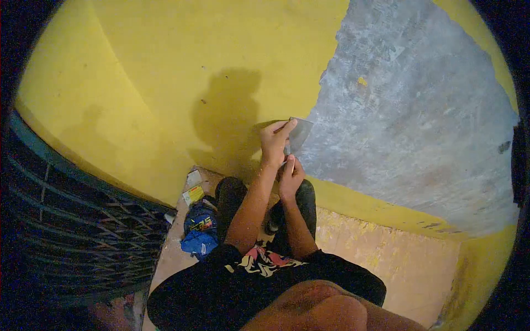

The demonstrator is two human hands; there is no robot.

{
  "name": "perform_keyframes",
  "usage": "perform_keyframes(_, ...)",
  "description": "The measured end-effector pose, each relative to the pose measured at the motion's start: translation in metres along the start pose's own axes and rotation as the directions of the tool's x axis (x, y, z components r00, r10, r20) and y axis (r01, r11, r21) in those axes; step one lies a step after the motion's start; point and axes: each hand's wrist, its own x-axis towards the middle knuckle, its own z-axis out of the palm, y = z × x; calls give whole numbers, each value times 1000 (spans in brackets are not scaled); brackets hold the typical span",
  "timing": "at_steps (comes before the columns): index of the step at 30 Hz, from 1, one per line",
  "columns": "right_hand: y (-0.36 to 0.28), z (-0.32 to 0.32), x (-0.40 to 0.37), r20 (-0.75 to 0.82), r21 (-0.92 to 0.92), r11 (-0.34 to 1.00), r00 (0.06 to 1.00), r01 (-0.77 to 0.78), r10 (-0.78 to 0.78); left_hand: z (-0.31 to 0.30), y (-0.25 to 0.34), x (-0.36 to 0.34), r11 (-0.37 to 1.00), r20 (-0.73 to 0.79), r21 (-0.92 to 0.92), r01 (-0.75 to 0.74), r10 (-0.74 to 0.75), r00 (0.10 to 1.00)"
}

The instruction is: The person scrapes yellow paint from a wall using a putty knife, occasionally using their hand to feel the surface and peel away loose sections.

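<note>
A scraper (301,132) with a flat grey blade is held up close to the wall, at the border between yellow paint and a grey patch. My left hand (274,141) is closed around its left side, the fingertips at the upper edge of the blade. Just below, my right hand (292,177) is closed at the lower end of the scraper, where the handle is mostly hidden by my fingers. Yellow wall (165,60) lies behind my hands. The large grey patch (403,105) with a ragged edge spreads to their right.
A blue bag (200,234) and a small yellow-and-white box (193,195) sit on the floor at my left. Farther left stands a dark metal lattice gate (83,226). Yellow flakes lie on the pale floor (411,276) along the wall at right.
</note>
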Motion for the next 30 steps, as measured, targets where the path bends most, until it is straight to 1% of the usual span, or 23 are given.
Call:
perform_keyframes(1, 0, -1, -1, 2, 3, 1000, 1000, -4, 4, -1, -3, 2, 1000, -4, 4, 0, 0, 1000)
perform_keyframes(3, -2, -6, 1, -4, 3, 999, 999, -49, 49, -1, -12, 7, 998, 10, -65, 1, 0, 1000)
perform_keyframes(4, -4, -10, 3, -5, 6, 999, 999, -53, 53, -1, -20, 11, 998, 9, -61, 2, -1, 1000)
perform_keyframes(6, -8, -19, 8, 53, -73, 992, 993, -104, 108, 2, -26, 14, 999, -54, -34, -12, 11, 998)
perform_keyframes(7, -9, -18, 10, 39, -80, 995, 997, -66, 69, 3, -26, 14, 999, -51, -32, -13, 11, 999)
perform_keyframes(9, -10, -24, 13, 52, -103, 991, 995, -81, 87, 6, -26, 12, 989, -46, -147, 14, -21, 999)
perform_keyframes(11, -9, -25, 13, 70, -128, 987, 992, -97, 107, 4, -29, 14, 990, -35, -140, 9, -14, 999)
perform_keyframes(14, -8, -22, 12, 41, -94, 993, 996, -75, 79, 8, -17, 6, 992, -37, -128, -18, 13, 999)
perform_keyframes(16, -11, -24, 14, 76, -103, 985, 986, -142, 150, 10, -14, 5, 992, -43, -118, -36, 32, 999)
perform_keyframes(17, -3, -21, 13, 72, -100, 985, 986, -143, 151, 9, -13, 5, 997, -64, -67, -35, 30, 997)
perform_keyframes(18, 4, -14, 13, 37, -84, 996, 999, -23, 26, 9, -12, 5, 999, -86, -15, -33, 31, 996)
perform_keyframes(19, 11, -11, 12, 1, -73, 993, 995, 98, -98, 9, -10, 6, 999, -85, -12, -32, 31, 996)
perform_keyframes(20, 17, -12, 10, 0, -74, 993, 996, 94, -94, 7, -9, 6, 998, -73, 35, -60, 62, 995)
perform_keyframes(21, 17, -13, 7, 8, -31, 999, 1000, -6, 6, 6, -9, 6, 993, -62, 81, -88, 93, 994)
perform_keyframes(22, 16, -11, 7, 22, 13, 995, 995, -102, 102, 5, -11, 8, 992, -63, 82, -91, 96, 993)
perform_keyframes(26, 10, -18, 12, 17, -25, 996, 996, -85, 86, 8, -13, 7, 997, -50, 32, -72, 74, 996)
perform_keyframes(28, -6, -26, 14, 85, -48, 993, 990, -111, 115, 8, -16, 8, 998, -51, 12, -58, 59, 997)
perform_keyframes(30, -9, -31, 19, 95, -55, 993, 989, -108, 112, 9, -24, 12, 999, -87, -20, -29, 27, 996)
